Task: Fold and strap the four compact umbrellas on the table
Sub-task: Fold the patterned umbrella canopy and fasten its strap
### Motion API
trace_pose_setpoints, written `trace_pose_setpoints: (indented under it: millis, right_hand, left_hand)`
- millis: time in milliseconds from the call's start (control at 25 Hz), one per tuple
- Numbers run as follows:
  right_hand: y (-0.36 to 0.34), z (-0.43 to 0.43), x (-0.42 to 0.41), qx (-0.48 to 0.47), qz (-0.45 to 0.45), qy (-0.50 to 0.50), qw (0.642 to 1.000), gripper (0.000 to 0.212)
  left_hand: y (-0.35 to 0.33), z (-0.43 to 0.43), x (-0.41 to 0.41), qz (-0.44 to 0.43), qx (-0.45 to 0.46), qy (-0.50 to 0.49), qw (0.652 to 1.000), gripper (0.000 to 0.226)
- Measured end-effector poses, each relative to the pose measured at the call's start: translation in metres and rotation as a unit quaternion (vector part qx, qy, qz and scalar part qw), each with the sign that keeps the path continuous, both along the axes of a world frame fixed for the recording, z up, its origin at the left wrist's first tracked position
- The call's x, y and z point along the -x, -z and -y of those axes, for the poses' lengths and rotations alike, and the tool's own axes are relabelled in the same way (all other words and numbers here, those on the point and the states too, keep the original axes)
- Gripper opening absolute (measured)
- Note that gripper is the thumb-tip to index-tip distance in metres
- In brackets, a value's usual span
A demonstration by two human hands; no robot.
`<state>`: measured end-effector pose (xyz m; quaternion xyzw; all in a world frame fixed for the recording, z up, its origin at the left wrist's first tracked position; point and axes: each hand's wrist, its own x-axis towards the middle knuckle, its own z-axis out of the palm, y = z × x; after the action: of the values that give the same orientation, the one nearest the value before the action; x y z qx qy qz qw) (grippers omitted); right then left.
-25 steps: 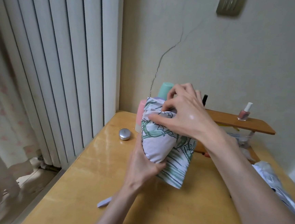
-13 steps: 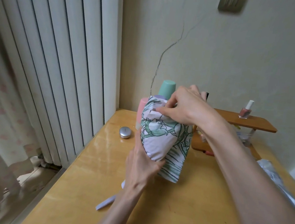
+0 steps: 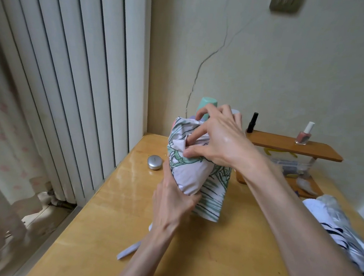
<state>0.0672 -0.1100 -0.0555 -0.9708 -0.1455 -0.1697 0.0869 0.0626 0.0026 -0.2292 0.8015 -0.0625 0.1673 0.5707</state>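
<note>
Lilac-white fabric with a green leaf print: that's the compact umbrella (image 3: 191,174), held upright over the middle of the wooden table (image 3: 221,258). The left hand (image 3: 170,205) has its fingers curled round the lower end. The right hand (image 3: 217,145) is up top, thumb and fingertips pinching folds of the canopy. A pale strap (image 3: 128,251) lies at 7 o'clock by the left forearm. A striped white umbrella (image 3: 334,223) lies at 4 o'clock, and a small silver tin (image 3: 154,162) sits at 10 o'clock.

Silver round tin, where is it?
In the head view, the silver tin sits on the wooden table, just left of the leaf-print umbrella, near the blinds.
</note>
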Motion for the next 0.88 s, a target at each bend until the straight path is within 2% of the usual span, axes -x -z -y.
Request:
trace_pose_setpoints:
  millis: [120,200,320,480,640,720,840,880]
  right_hand:
    - [0.005,-0.004,-0.002,-0.012,0.036,0.007,0.999,0.014]
    - [0.002,0.000,-0.004,-0.086,0.022,-0.006,0.996,0.012]
    - [-0.006,0.008,-0.010,-0.193,-0.032,-0.026,0.980,0.022]
    - [-0.002,0.007,-0.019,-0.206,-0.022,-0.051,0.977,0.022]
    - [0.009,0.004,-0.024,-0.293,-0.019,-0.070,0.953,0.016]
    - [0.015,0.003,-0.025,-0.264,0.018,-0.079,0.961,0.015]
    - [0.008,0.003,-0.026,-0.137,0.148,-0.115,0.973,0.018]
    - [0.005,0.002,-0.027,-0.137,0.146,-0.117,0.973,0.020]
  left_hand:
    - [0.000,0.002,0.002,0.002,-0.016,-0.001,1.000,0.098]
    - [0.001,0.000,0.000,0.000,-0.003,0.001,1.000,0.099]
    - [0.001,-0.001,-0.002,-0.004,0.005,0.003,1.000,0.102]
    - [0.001,0.001,0.001,-0.005,0.009,0.004,1.000,0.101]
    - [0.000,0.003,0.003,-0.014,0.016,0.007,1.000,0.100]
    - [0.000,0.003,0.003,-0.019,0.017,0.016,1.000,0.100]
    - [-0.001,0.001,0.003,-0.023,0.018,0.014,0.999,0.102]
    - [-0.002,0.000,0.003,-0.025,0.019,0.012,0.999,0.103]
